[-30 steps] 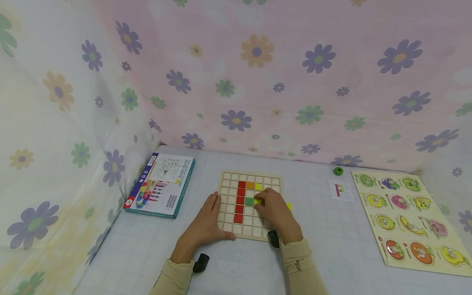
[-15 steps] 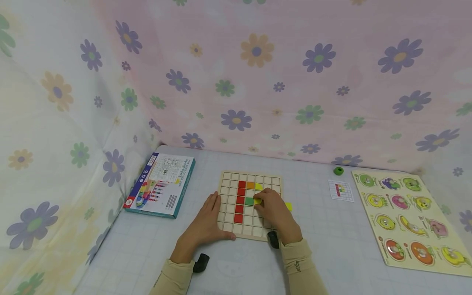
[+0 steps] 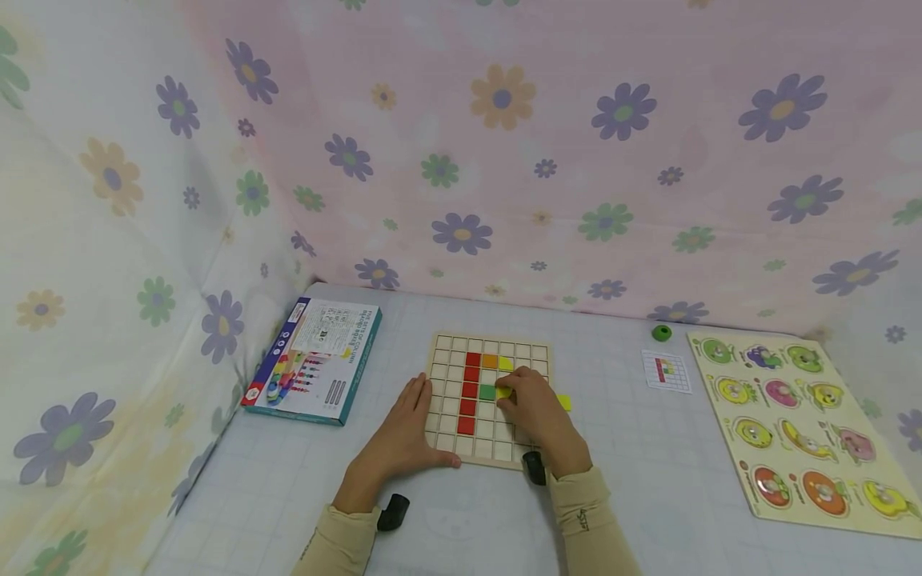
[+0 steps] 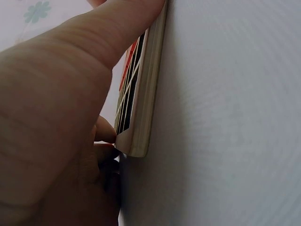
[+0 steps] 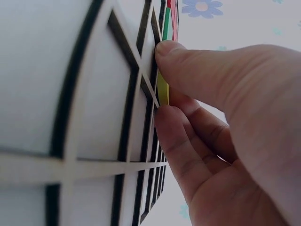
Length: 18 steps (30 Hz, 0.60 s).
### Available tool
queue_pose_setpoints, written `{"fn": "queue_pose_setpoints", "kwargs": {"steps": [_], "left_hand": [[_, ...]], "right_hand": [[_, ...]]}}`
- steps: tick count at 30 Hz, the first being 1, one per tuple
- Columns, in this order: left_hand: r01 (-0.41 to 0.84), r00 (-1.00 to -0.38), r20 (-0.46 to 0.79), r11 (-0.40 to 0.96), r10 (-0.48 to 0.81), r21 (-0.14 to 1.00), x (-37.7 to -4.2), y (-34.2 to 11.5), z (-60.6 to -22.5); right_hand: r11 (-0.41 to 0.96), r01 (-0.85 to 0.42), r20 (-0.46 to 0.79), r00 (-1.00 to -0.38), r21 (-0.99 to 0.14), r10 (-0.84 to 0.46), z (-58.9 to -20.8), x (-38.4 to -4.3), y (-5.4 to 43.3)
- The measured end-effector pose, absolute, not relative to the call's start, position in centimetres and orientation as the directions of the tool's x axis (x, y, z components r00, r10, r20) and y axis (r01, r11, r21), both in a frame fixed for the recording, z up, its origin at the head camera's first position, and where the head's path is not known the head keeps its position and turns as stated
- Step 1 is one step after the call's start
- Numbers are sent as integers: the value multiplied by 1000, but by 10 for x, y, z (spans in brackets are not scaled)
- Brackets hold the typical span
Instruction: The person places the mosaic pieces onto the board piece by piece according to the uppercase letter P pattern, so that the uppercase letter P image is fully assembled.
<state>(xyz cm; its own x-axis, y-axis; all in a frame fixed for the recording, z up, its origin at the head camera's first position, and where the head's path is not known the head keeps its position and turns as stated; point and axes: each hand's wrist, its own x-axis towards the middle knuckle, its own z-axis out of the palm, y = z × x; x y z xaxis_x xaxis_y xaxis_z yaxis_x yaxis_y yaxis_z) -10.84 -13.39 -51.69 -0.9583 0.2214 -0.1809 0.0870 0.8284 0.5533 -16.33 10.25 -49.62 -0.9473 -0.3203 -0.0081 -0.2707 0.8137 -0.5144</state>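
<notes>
A wooden grid board (image 3: 445, 442) lies on the table between the hands. A column of red tiles (image 3: 470, 390) is set in it, with an orange tile (image 3: 490, 362), a yellow curved-edged tile (image 3: 506, 364) and a green tile (image 3: 487, 393) to its right. My left hand (image 3: 403, 432) rests against the board's left edge, fingers extended, its thumb at the near edge. My right hand (image 3: 535, 410) pinches another yellow tile (image 5: 162, 89) between thumb and fingertips, at a cell beside the green one. Its fingers hide most of that tile.
Past the board's right edge lies a yellow piece (image 3: 565, 402). Farther right are a pattern card (image 3: 666, 373), a green bead (image 3: 661, 333) and a fruit puzzle board (image 3: 781, 472). At left sits a toy box (image 3: 338, 392). Flowered cloth (image 3: 533, 264) walls the back.
</notes>
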Motion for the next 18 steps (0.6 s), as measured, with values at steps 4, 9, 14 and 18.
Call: {"fn": "queue_pose_setpoints", "kwargs": {"steps": [4,9,14,18], "left_hand": [[86,-957,-184,828,223,554,-108,-134,-517],[84,-956,-187,825,224,559,-108,-134,-517],[77,-956,-195,827,221,557,-108,-134,-517],[77,-956,-195,825,221,560,-107,-134,-516]], "right_hand": [[805,-288,14,-944,-519,-329,-499,-163,104],[786,-291,23,-943,-545,-333,-501,-163,108],[750,-277,27,-944,-600,-328,-498,-164,118],[735,-225,-7,-954,-640,-299,-495,-166,133]]}}
